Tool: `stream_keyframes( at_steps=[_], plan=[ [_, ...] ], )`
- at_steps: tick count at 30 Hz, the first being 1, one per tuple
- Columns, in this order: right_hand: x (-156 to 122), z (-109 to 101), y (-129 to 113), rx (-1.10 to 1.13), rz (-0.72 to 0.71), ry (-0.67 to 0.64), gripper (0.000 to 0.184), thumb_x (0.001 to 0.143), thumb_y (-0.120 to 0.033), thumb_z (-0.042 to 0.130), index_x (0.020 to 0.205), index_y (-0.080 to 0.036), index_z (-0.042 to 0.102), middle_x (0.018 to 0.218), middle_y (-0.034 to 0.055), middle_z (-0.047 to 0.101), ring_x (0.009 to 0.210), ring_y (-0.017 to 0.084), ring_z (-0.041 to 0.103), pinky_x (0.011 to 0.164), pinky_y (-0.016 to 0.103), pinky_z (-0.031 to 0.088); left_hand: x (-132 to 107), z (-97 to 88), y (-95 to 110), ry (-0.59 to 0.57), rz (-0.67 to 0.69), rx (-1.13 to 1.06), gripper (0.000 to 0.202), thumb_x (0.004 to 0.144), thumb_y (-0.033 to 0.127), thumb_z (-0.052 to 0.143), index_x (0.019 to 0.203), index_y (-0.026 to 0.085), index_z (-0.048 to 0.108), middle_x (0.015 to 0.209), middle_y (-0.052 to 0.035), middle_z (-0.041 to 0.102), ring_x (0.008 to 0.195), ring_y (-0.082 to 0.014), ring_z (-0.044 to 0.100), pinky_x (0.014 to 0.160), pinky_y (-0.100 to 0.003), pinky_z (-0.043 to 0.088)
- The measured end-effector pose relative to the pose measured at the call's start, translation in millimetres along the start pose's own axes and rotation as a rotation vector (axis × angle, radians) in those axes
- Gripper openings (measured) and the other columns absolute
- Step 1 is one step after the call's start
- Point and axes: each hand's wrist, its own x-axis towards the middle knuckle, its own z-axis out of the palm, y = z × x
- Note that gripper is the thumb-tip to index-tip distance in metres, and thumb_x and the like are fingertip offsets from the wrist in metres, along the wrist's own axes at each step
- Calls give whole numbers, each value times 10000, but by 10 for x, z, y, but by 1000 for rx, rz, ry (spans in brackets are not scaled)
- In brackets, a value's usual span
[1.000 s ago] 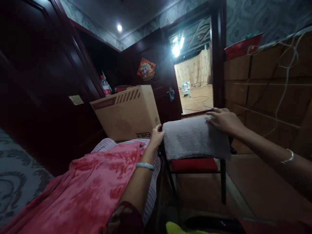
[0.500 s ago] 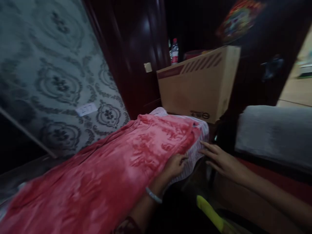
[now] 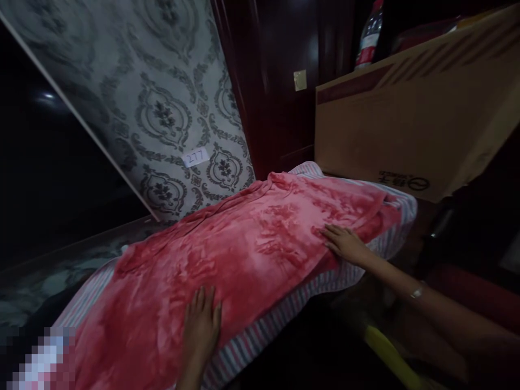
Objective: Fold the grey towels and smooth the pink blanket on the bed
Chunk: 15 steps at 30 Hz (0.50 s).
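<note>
A red plush blanket [image 3: 227, 254] lies spread along a narrow bed over a striped sheet [image 3: 284, 314] that shows at the near edge. My left hand [image 3: 201, 325] rests flat on the blanket near its front edge, fingers stretched out. My right hand [image 3: 345, 242] lies flat on the blanket further right, near the bed's far end, fingers extended. Neither hand holds anything.
A large cardboard box [image 3: 410, 119] stands at the bed's far end, with a water bottle [image 3: 368, 38] behind it. Patterned wallpaper [image 3: 170, 103] with a small label runs along the left. Dark wooden panelling is at the back. A yellow object [image 3: 385, 352] lies low on the right.
My hands left the grey cloth on the red stool and now lie flat on the red blanket. The view swung left and down onto the bed.
</note>
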Motion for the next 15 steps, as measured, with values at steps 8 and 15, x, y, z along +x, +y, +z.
stream_keyframes(
  at_steps=[8, 15],
  plan=[
    [-124, 125, -57, -60, 129, 132, 486, 1013, -378, 343, 1387, -226, 615, 1488, 127, 527, 1409, 310, 442, 1134, 605, 333, 49, 162, -260, -36, 158, 51, 483, 825, 202, 430, 1171, 248, 765, 1385, -95, 650, 1352, -368, 521, 1059, -635, 434],
    [-302, 312, 132, 29, 46, 261, 519, 983, -403, 308, 1346, -247, 644, 1348, 154, 637, 1291, 348, 552, 1046, 599, 420, -97, -100, 89, -3, -50, -2, 487, 943, 261, 430, 1374, 164, 636, 1460, -167, 574, 1387, -323, 506, 1150, -549, 391]
  ],
)
